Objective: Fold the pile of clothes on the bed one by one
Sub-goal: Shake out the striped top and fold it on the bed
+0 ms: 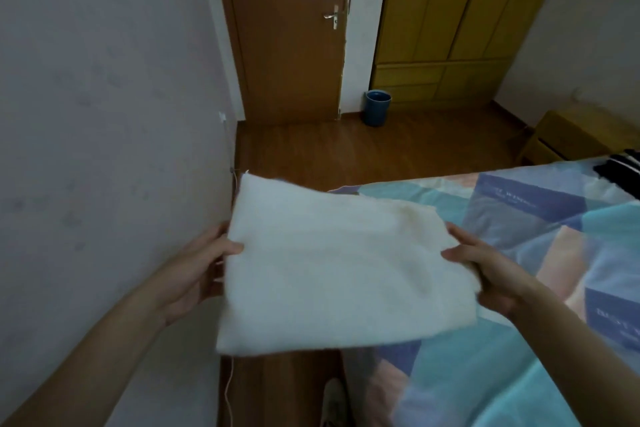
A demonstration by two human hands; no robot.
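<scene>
A folded white garment (332, 267) is held flat in the air, half over the floor and half over the bed's corner. My left hand (204, 263) grips its left edge, thumb on top and fingers underneath. My right hand (485, 270) grips its right edge the same way. The bed (540, 239) lies at the right under a blue, teal and pink patchwork cover. A black-and-white striped piece of clothing (620, 170) lies at the bed's far right edge, mostly cut off by the frame.
A grey wall stands close on the left, with a white cable (230, 378) hanging down it. Ahead are wooden floor, a brown door (294, 31), a blue bin (377, 107) and a yellow wardrobe (450, 17). A yellow nightstand (575, 139) stands behind the bed.
</scene>
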